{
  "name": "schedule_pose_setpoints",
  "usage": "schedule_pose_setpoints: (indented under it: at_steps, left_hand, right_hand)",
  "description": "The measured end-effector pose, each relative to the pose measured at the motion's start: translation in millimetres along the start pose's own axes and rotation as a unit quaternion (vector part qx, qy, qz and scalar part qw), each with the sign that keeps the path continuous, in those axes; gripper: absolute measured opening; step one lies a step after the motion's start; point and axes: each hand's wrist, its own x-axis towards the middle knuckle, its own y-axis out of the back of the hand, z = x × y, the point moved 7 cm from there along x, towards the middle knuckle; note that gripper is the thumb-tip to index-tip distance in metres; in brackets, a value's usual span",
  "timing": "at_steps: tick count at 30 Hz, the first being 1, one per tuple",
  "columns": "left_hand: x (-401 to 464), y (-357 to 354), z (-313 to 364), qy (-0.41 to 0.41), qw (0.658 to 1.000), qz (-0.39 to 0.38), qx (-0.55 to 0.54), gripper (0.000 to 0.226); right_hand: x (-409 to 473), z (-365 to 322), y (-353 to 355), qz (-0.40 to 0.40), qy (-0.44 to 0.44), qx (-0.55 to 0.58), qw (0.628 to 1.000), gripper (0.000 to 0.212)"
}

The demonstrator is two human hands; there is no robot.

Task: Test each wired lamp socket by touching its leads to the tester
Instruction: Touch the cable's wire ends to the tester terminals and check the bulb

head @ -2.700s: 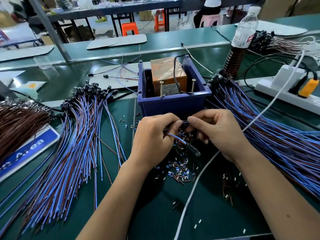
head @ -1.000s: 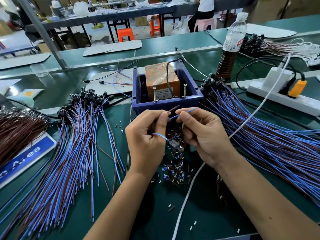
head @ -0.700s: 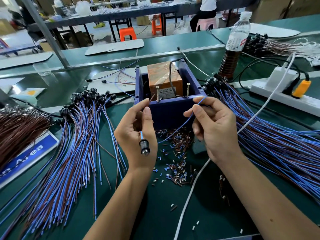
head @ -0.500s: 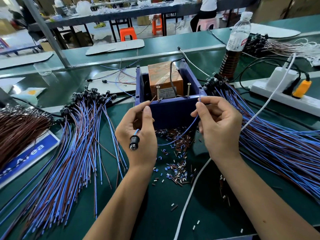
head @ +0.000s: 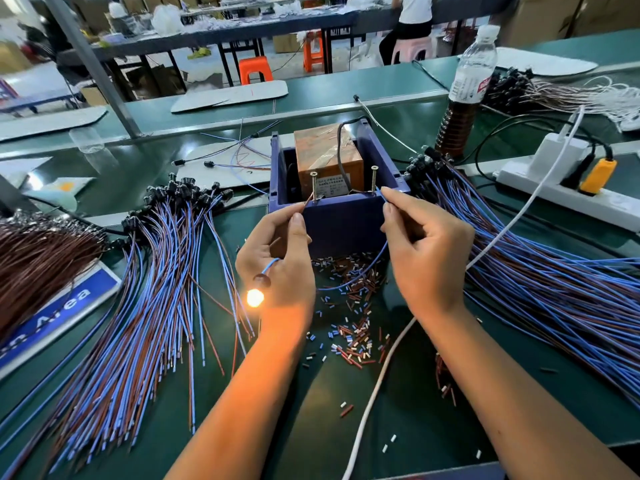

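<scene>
Socket (head: 261,281) hangs just below left hand (head: 277,261), bulb (head: 255,298) at its tip lit orange, glow on the wrist. Blue lead (head: 360,277) loops from socket under both hands up to right hand (head: 424,252).

Near → far:
- White cable (head: 375,386) runs across green bench mat (head: 311,427) btwn the forearms.
- Cut insulation bits (head: 349,341), blue/brown/white, scattered under and btwn hands, right up to tester front.
- Left: big fan of blue/brown wired sockets (head: 138,306), black heads at far end. Right: similar pile (head: 554,289), passes behind right hand.
- L hand pinches brown lead (head: 306,204), tip at left screw (head: 313,187). R hand pinches blue lead end, tip at or just beside right screw (head: 374,180); contact itself too small to confirm.
- Tester: blue bin (head: 339,223) w/ brown taped box (head: 327,157) inside, black cord over the top. Two screws stand upright at front rim.
- Behind right: power strip (head: 554,192) w/ yellow plug, half-full bottle (head: 464,98).
- Far: benches, orange stools, seated person.
</scene>
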Motion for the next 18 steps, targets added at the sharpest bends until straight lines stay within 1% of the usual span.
schedule_pose_setpoints:
  at_steps: [5,11,18]
  left_hand:
    - [-0.7,-0.4,0.0,0.001,1.000,-0.008,-0.002,0.020]
    - [0.4,3.9,-1.2,0.010,1.000,0.020,0.001,0.020]
    - [-1.7,-4.4,3.4,-0.002,0.999,-0.030,0.018,0.016]
  right_hand:
    - [-0.8,1.3,0.0,-0.007,-0.014,0.016,1.000,0.021]
    - [-1.9,0.9,-0.8,-0.010,-0.017,0.022,1.000,0.021]
    - [-2.3,2.5,-1.4,-0.014,-0.023,0.023,0.999,0.021]
